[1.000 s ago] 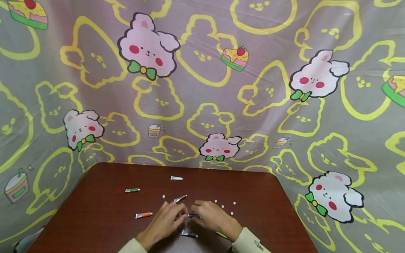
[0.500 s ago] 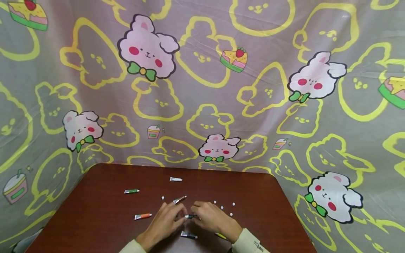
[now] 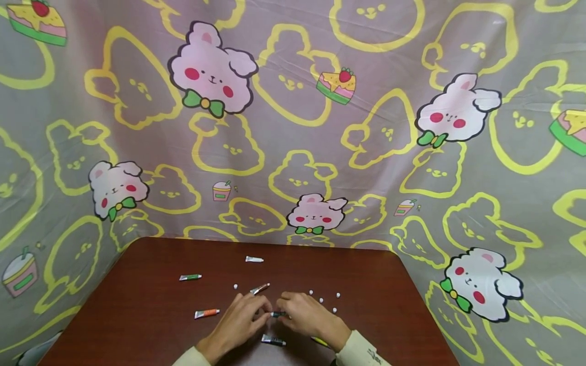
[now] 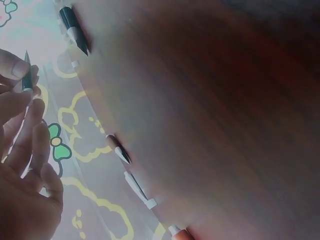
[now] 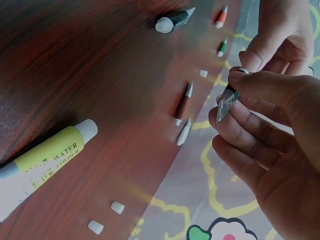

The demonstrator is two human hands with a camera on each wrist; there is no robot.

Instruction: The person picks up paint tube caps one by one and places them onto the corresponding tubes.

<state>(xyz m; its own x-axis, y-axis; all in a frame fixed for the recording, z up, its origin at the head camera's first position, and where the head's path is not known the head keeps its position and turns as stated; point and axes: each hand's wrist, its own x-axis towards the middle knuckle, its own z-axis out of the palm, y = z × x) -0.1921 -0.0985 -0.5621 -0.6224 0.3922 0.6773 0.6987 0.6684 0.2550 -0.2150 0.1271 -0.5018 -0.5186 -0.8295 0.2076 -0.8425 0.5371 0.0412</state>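
Observation:
Between my two hands is a small dark paint tube (image 3: 277,314) with a silvery crimped end. My right hand (image 3: 305,316) pinches its body between thumb and fingers; in the right wrist view the flat foil end of the paint tube (image 5: 226,106) sticks out below the thumb. At the other, whitish end, the thumb and finger of my left hand (image 3: 244,316) pinch the tube, partly hiding its cap. Just below the hands a black paint tube (image 3: 273,340) lies on the table, and a brown paint tube (image 3: 260,288) lies beyond the left fingers.
On the brown table (image 3: 137,330) lie an orange tube (image 3: 207,313), a green tube (image 3: 189,277) and a white tube (image 3: 254,260). A yellow tube (image 5: 52,152) is partly under the right wrist. Several small white caps (image 3: 321,300) are scattered; a patterned curtain (image 3: 293,127) hangs behind.
Both hands stay almost in place around the dark tube, with only slight movement of the tube and fingertips. The tubes and caps on the table have not moved.

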